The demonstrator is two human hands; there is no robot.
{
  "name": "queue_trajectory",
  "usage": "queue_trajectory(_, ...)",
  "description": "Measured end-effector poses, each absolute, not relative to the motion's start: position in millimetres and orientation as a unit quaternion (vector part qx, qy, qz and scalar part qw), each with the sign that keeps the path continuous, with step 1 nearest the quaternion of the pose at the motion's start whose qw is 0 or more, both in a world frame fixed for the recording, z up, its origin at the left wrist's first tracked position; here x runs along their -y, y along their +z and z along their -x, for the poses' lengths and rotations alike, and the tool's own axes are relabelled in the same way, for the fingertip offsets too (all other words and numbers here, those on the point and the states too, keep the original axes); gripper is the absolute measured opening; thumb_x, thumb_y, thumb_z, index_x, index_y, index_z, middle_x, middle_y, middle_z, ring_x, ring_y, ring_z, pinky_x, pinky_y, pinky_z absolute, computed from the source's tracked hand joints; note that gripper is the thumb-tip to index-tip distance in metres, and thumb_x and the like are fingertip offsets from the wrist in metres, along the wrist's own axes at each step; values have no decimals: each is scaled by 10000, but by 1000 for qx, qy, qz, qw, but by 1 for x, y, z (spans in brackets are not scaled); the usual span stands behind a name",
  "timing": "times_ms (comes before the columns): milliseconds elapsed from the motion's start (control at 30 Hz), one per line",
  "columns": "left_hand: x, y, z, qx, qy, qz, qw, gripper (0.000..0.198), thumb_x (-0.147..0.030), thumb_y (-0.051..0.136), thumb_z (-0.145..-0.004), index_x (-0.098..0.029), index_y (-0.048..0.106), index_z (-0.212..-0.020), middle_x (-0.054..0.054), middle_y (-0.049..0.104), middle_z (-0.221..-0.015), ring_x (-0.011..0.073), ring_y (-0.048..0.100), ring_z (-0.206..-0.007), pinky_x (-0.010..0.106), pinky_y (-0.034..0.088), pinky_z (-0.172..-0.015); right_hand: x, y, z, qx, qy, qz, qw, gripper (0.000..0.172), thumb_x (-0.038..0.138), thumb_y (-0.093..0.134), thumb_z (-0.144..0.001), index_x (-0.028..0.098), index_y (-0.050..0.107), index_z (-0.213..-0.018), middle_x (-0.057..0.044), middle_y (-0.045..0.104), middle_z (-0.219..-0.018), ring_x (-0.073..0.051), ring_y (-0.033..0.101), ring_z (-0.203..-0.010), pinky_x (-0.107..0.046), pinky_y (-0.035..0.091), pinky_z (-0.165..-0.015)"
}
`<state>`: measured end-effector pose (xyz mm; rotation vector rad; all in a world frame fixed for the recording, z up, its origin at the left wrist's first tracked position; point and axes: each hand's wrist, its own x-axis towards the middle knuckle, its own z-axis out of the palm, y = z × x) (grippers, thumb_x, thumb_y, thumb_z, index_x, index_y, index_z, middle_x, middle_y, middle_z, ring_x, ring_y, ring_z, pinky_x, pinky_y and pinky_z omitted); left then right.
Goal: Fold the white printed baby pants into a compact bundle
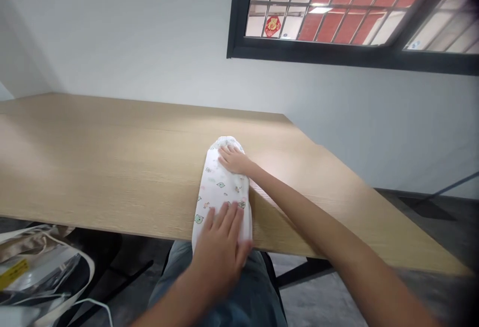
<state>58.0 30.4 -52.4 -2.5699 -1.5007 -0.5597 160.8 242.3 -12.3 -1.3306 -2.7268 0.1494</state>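
Note:
A long folded piece of white cloth (215, 187), printed with small green and brown figures, lies on the table and reaches over its front edge towards my lap. Its far end is rounded and looks gathered; I cannot tell what kind of item it is. My right hand (235, 160) rests flat near that far end, fingers stretched out. Over the near end, at the table's edge, my left hand (220, 242) lies with its fingers spread and is slightly blurred. Neither hand grips the cloth.
The light wooden table (112, 157) runs far to the left and ends in a slanted edge on the right. At lower left is an open bag (41, 267) with plastic-wrapped things in it. A barred window (329, 8) is set in the wall behind.

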Motion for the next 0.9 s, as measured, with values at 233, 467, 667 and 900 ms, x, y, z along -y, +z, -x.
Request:
queue_trajectory(233,8,-59,-20,372,-205,889,173,492,-168,385,-835,-127,387,-1325,32,425,-1367,206,421,-1224,366,341,-974,-262,-8,-145,894,19,445,42,410,201,278,-937,16,397,-1284,-205,397,-1332,-300,311,-1260,-446,228,-1035)
queue_trajectory(467,-29,-54,8,358,-239,895,114,603,32,364,-758,-288,458,-1261,-44,519,-1284,166,481,-1148,355,377,-949,-161,11,-183,934,86,347,-20,534,468,379,-928,78,441,-1287,-176,370,-1369,-290,397,-1216,-395,372,-966)
queue_trajectory(667,-39,-44,20,291,-230,925,82,520,-8,412,-764,-216,471,-1236,42,551,-1228,231,489,-1107,410,412,-912,-64,2,-216,969,31,244,13,856,551,669,-706,74,361,-1347,-182,338,-1387,-321,308,-1264,-453,237,-1055)
queue_trajectory(900,-35,-10,26,283,-257,924,12,286,-66,356,-860,-182,512,-1070,39,625,-864,151,577,-740,264,487,-642,-49,6,-209,971,-12,230,64,195,178,513,-831,118,556,-1011,-106,615,-928,-219,564,-872,-339,455,-742)
